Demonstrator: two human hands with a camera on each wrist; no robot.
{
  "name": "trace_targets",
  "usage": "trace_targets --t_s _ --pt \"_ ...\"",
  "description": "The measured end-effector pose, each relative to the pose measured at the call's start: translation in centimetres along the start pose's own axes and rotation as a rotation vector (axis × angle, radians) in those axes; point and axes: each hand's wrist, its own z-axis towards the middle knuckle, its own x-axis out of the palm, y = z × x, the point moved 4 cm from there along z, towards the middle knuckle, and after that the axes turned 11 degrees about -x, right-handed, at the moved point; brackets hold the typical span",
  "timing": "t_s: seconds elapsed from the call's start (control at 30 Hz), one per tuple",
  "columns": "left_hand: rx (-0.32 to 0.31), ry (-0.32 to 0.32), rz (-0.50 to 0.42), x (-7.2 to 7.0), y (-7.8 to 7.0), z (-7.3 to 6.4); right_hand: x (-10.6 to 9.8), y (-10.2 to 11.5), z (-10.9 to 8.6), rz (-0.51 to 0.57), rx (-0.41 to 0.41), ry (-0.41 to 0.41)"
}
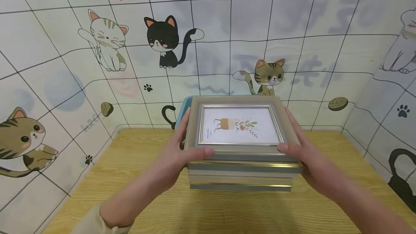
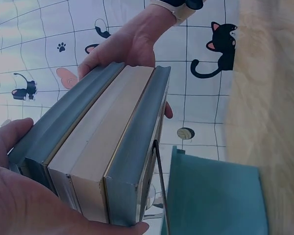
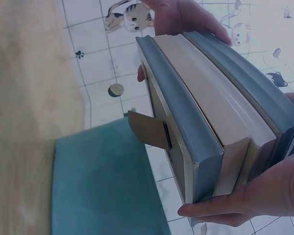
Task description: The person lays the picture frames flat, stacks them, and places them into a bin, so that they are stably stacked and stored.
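Note:
Both hands hold a stack of several picture frames (image 1: 240, 177) raised above the wooden table. Face up on top lies a beige frame (image 1: 242, 100) with a silver inner edge and a flowerpot print (image 1: 232, 124). My left hand (image 1: 177, 154) grips the stack's left side, thumb over the top frame's near edge. On the right side my right hand (image 1: 307, 156) grips likewise. The wrist views show blue-grey and pale pinkish frame edges (image 2: 103, 142) pressed together. From the underside of the lowest frame a stand leg (image 3: 149, 129) sticks out.
A teal bin (image 2: 218, 196) stands on the wooden table (image 1: 152, 198), mostly hidden behind the stack in the head view. White gridded cloth (image 1: 211, 21) printed with cartoon cats hangs behind and at both sides of the table.

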Motion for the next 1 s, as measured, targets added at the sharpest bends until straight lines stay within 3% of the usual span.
trace_targets --t_s 0.4,0.67,1.0 --pt "-0.036 -0.067 0.023 -1.4 -3.7 3.2 -0.3 2.8 4.7 0.047 -0.022 0.001" --pt "-0.025 -0.063 0.022 -2.2 -4.7 5.1 -0.3 3.4 7.3 0.041 -0.021 0.003" --pt "-0.073 -0.067 -0.026 -3.9 -5.0 9.8 -0.8 2.6 11.8 0.071 0.059 -0.002"
